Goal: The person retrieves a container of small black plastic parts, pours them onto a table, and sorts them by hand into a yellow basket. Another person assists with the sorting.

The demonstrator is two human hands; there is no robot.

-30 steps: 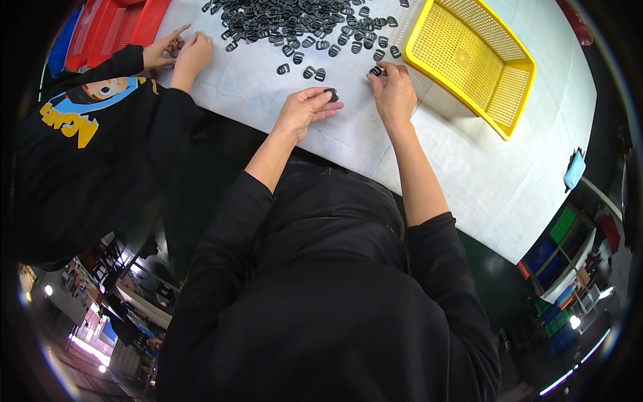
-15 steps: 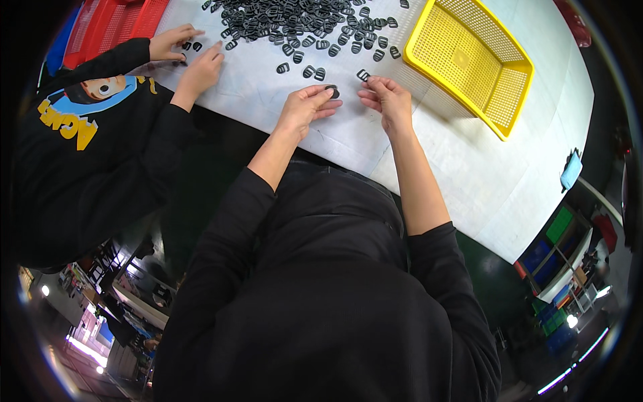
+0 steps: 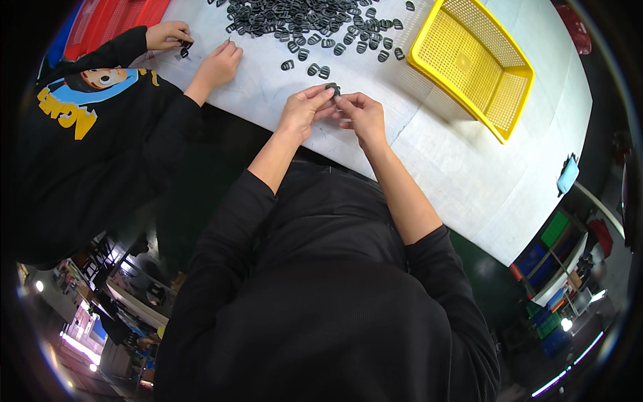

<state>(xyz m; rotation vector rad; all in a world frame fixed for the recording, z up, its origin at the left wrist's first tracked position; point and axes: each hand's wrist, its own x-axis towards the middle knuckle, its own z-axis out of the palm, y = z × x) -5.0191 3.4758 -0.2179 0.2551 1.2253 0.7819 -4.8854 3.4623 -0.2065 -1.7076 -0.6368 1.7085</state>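
Above the near edge of the white table (image 3: 462, 194), my two hands meet over small black plastic strap buckles (image 3: 333, 88). My left hand (image 3: 299, 115) pinches them between thumb and fingertips. My right hand (image 3: 365, 119) comes in from the right, its thumb and forefinger closed at the same buckles; the fingers partly cover them, so I cannot tell how many there are. Just beyond my hands lie a few loose strap buckles (image 3: 324, 72). Farther back spreads a large heap of the same black buckles (image 3: 288, 17).
A yellow perforated basket (image 3: 435, 70) stands to the right of the heap. At left, a co-worker's hands (image 3: 218, 69) handle black buckles beside a red basket (image 3: 107, 30). A light blue item (image 3: 568, 175) sits at the table's right edge.
My right hand has moved left with its buckle to meet my left hand, which has stayed about in place. The co-worker's nearer hand has shifted right; the other has picked up buckles.
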